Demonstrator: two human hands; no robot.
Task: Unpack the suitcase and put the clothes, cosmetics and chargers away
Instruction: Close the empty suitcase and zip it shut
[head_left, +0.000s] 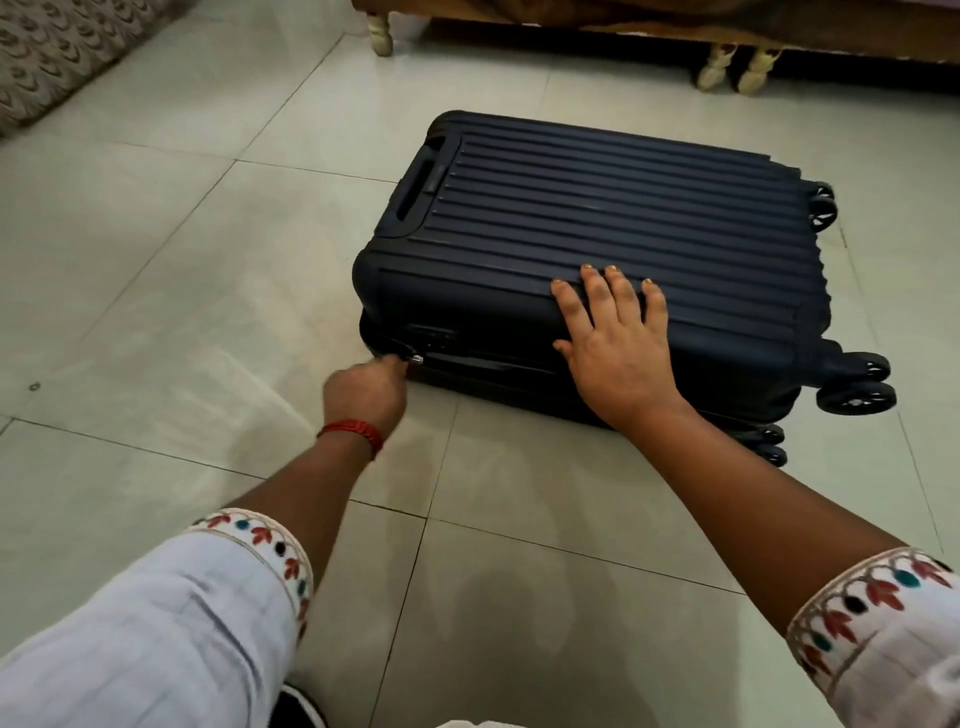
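A dark navy ribbed hard-shell suitcase (597, 218) lies flat on the tiled floor, lid closed, its wheels pointing right. Along its near side runs the zip, with a small silver zip pull (417, 359) just below the combination lock. My left hand (366, 392) pinches that pull at the left end of the near side. Flat on the lid's near edge lies my right hand (618, 343), fingers spread and straight, pressing down. The suitcase's contents are hidden.
A wooden bed frame with cream turned legs (719, 65) stands close behind the suitcase. A patterned rug or mattress edge (62, 57) lies at the far left. Pale floor tiles (182, 286) stretch left and in front of the case.
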